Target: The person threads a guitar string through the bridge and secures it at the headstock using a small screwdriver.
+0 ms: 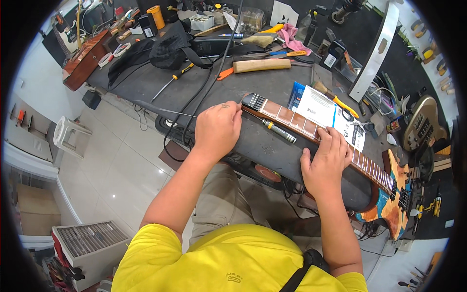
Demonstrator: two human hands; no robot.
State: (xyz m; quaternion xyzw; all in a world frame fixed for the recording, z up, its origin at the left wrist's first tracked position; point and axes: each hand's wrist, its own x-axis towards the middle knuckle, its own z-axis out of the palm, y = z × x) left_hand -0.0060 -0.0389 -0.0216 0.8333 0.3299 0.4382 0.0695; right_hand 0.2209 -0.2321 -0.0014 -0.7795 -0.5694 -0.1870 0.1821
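A headless electric guitar (378,171) with a brown neck and a blue-and-tan body lies slantwise over the bench. My left hand (218,127) is closed beside the black hardware (253,101) at the neck's end. From its far side a thin guitar string (165,110) trails left; the fingertips' grip is partly hidden. Across the fretboard (291,118) rest the bent fingers of my right hand (327,163), its thumb along the neck's near edge. A screwdriver (279,131) with a black-and-yellow handle lies beneath the neck, on the near side.
White and blue packets (316,107) and a yellow-handled brush (335,99) lie beyond the neck. Farther back are a wooden-handled tool (261,65), a long screwdriver (172,82) and a black bag (170,48). A black cable (206,90) crosses the workbench (228,90). A white stool (71,135) stands left.
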